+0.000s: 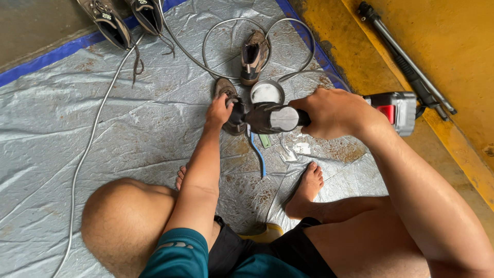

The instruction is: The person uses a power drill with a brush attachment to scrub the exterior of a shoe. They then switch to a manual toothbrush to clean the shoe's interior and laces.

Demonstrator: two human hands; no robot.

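The person sits low on a yellow stool (267, 234), bare knees spread, bare feet planted on the crinkled silver tarpaulin with a blue border (128, 134) that covers the floor. Just ahead of the feet, the left hand (218, 110) is closed over the worn brown shoe (226, 98) lying on the tarpaulin, pinning it down. The right hand (332, 110) is wrapped tight around the dark grip of a grey and black handheld power tool (270, 117), held level just above that shoe, its red and grey body (393, 110) trailing behind the wrist.

To work well here, it looks wise to keep the shoe pressed flat so it cannot skid, keep the left fingers clear of the tool's head, and move the head in short, even passes rather than dwelling on one patch.

A small green tool (264, 140) and a blue cord (259, 154) lie beneath the tool. Beyond, a round white-lidded tin (266, 92), a second brown shoe (253, 57) ringed by a looping grey hose (206, 46), then two dark shoes with loose laces (126, 18) at the tarpaulin's far edge. A black tripod (406, 62) leans along the yellow wall (453, 41)
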